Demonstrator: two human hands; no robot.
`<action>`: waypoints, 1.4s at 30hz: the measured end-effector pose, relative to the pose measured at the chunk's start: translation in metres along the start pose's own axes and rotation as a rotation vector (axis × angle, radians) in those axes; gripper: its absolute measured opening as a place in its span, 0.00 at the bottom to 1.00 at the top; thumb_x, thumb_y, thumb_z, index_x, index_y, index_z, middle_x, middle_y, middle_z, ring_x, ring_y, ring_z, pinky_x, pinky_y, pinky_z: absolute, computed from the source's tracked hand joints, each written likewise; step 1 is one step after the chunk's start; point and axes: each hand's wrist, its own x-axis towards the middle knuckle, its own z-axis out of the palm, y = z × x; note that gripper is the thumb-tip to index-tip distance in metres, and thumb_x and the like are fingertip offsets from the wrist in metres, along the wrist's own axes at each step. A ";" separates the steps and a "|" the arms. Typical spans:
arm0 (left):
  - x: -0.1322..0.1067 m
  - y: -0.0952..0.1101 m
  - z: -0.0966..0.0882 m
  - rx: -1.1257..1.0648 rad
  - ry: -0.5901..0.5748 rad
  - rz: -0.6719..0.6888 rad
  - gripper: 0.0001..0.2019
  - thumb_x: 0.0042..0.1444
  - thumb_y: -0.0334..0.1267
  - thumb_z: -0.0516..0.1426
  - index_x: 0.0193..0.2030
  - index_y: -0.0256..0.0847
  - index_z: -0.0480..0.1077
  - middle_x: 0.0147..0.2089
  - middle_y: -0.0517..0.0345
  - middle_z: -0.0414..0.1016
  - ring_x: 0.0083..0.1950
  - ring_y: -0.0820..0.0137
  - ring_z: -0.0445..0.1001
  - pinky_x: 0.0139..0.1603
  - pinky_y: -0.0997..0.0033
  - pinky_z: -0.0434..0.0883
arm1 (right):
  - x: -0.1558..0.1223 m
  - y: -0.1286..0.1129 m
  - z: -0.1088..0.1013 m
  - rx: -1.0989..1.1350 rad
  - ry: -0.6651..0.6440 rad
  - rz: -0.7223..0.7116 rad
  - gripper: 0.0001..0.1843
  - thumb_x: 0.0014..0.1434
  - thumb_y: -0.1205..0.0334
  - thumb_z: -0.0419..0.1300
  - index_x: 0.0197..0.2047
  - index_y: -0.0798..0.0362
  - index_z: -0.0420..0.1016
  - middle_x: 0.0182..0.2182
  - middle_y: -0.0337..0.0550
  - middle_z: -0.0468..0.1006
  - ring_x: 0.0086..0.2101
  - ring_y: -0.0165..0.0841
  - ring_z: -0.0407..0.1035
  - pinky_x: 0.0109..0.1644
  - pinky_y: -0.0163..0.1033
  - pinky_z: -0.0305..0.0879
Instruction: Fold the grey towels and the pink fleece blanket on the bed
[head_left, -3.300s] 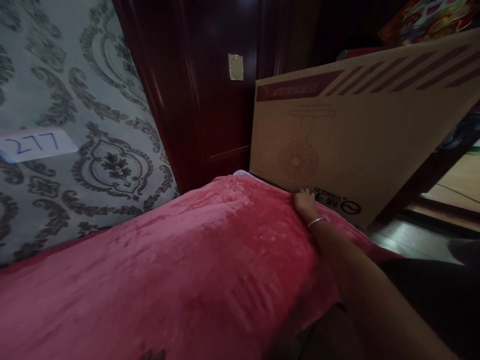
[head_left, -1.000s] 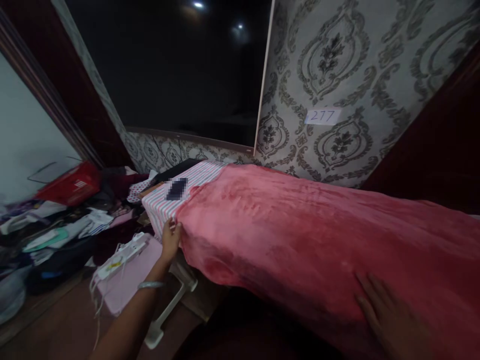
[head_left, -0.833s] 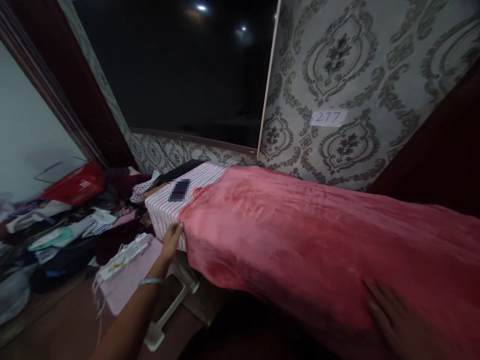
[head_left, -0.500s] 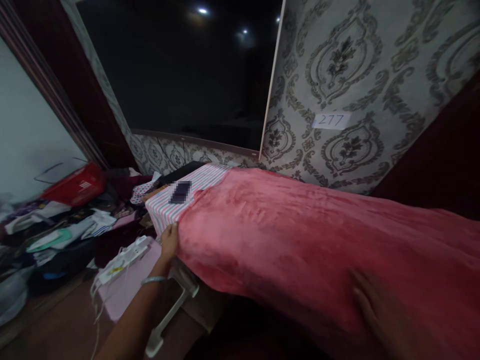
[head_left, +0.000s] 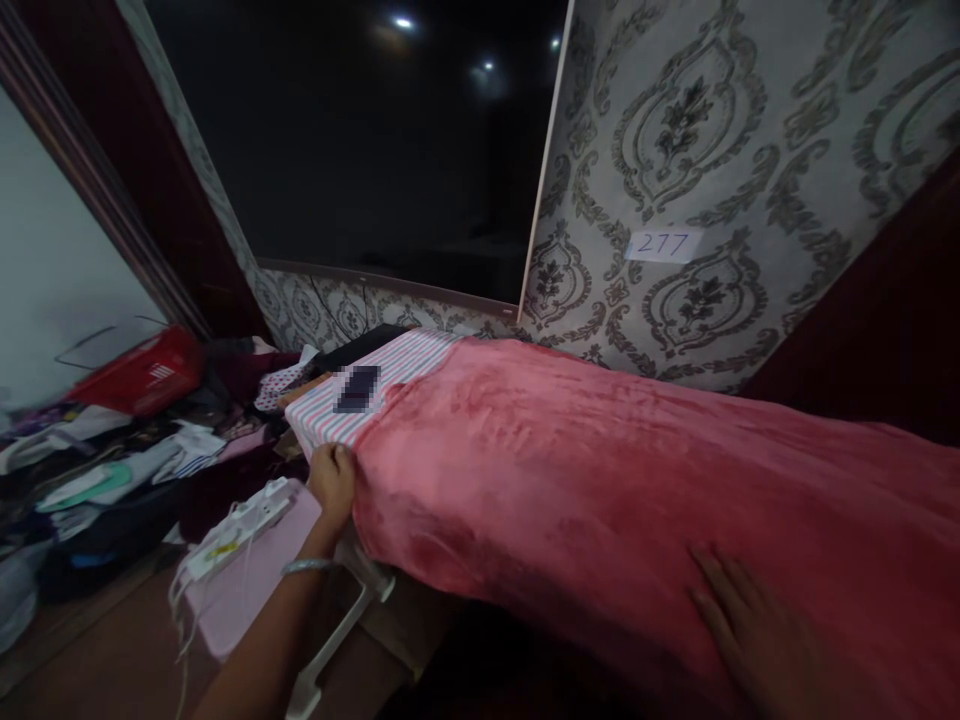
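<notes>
A red plush blanket (head_left: 525, 440) is spread over a long raised surface and hangs down its near side. At the left end, a striped cloth (head_left: 397, 362) shows beyond the blanket's edge. My left hand (head_left: 332, 482) is closed on the striped cloth's near hanging side, right beside the blanket's border; its fingertips are partly hidden. Flat on the blanket at the lower right lies my right hand (head_left: 750, 620), fingers stretched out and holding nothing. A dark, pixelated flat object (head_left: 358, 388) rests on the striped cloth.
A power strip (head_left: 238, 528) with cables lies on a pink panel (head_left: 259, 580) below my left arm, near a white metal leg (head_left: 337, 640). Piled clothes (head_left: 142, 470) and a red basket (head_left: 142, 375) are at the left. A large television (head_left: 360, 150) stands behind.
My left hand has shifted slightly left and its fingers are more curled at the cloth's edge. My right hand, blurred before, now lies flatter on the blanket.
</notes>
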 end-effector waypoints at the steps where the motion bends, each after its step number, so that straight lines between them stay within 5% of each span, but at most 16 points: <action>1: 0.003 0.011 0.002 0.022 -0.014 0.126 0.17 0.63 0.47 0.46 0.41 0.41 0.72 0.41 0.45 0.76 0.47 0.56 0.73 0.53 0.54 0.70 | 0.000 -0.001 0.000 0.002 0.001 0.006 0.33 0.62 0.52 0.43 0.65 0.45 0.72 0.59 0.48 0.78 0.63 0.52 0.65 0.62 0.63 0.62; 5: 0.012 0.066 0.027 0.123 -0.309 0.678 0.27 0.64 0.46 0.47 0.64 0.33 0.66 0.66 0.39 0.69 0.69 0.55 0.64 0.71 0.51 0.58 | 0.002 -0.005 -0.002 -0.006 0.011 0.038 0.34 0.63 0.50 0.43 0.68 0.47 0.68 0.61 0.49 0.76 0.63 0.52 0.65 0.62 0.62 0.63; 8: 0.021 0.095 0.057 0.254 -0.527 0.858 0.34 0.65 0.48 0.48 0.73 0.31 0.56 0.77 0.40 0.53 0.78 0.54 0.48 0.77 0.50 0.46 | 0.004 -0.008 -0.005 -0.021 0.020 0.058 0.34 0.65 0.51 0.41 0.68 0.49 0.68 0.62 0.50 0.74 0.62 0.50 0.66 0.63 0.60 0.62; 14: 0.036 0.094 0.091 0.563 -0.669 0.714 0.33 0.66 0.51 0.49 0.73 0.33 0.57 0.77 0.35 0.49 0.78 0.49 0.46 0.75 0.37 0.43 | 0.003 -0.009 -0.005 -0.052 -0.001 0.052 0.34 0.66 0.50 0.41 0.67 0.52 0.70 0.63 0.52 0.73 0.63 0.50 0.65 0.63 0.60 0.62; 20: 0.048 0.110 0.093 0.489 -0.592 0.784 0.25 0.69 0.47 0.44 0.65 0.37 0.67 0.69 0.37 0.66 0.72 0.52 0.61 0.70 0.44 0.57 | 0.004 -0.008 0.001 -0.036 0.007 0.054 0.32 0.66 0.49 0.41 0.66 0.47 0.72 0.60 0.50 0.76 0.63 0.50 0.65 0.64 0.60 0.61; 26: 0.058 0.154 0.133 0.458 -0.714 0.895 0.30 0.68 0.50 0.45 0.74 0.44 0.56 0.78 0.46 0.50 0.79 0.52 0.45 0.75 0.39 0.43 | 0.008 -0.014 -0.003 -0.041 0.002 0.110 0.32 0.67 0.49 0.41 0.66 0.49 0.71 0.63 0.49 0.74 0.63 0.46 0.66 0.66 0.59 0.61; 32: 0.049 0.154 0.166 0.514 -0.726 0.760 0.32 0.68 0.54 0.44 0.74 0.42 0.57 0.75 0.40 0.56 0.75 0.44 0.53 0.71 0.34 0.52 | 0.008 -0.016 -0.006 -0.065 -0.016 0.134 0.32 0.68 0.49 0.41 0.68 0.49 0.70 0.65 0.48 0.71 0.63 0.45 0.65 0.65 0.58 0.62; 42: 0.106 0.137 0.152 0.651 -0.736 0.549 0.30 0.67 0.56 0.40 0.69 0.48 0.65 0.73 0.44 0.62 0.72 0.48 0.61 0.69 0.32 0.56 | 0.010 -0.018 -0.007 -0.080 -0.014 0.124 0.32 0.69 0.49 0.41 0.68 0.49 0.70 0.65 0.48 0.71 0.63 0.47 0.65 0.65 0.58 0.61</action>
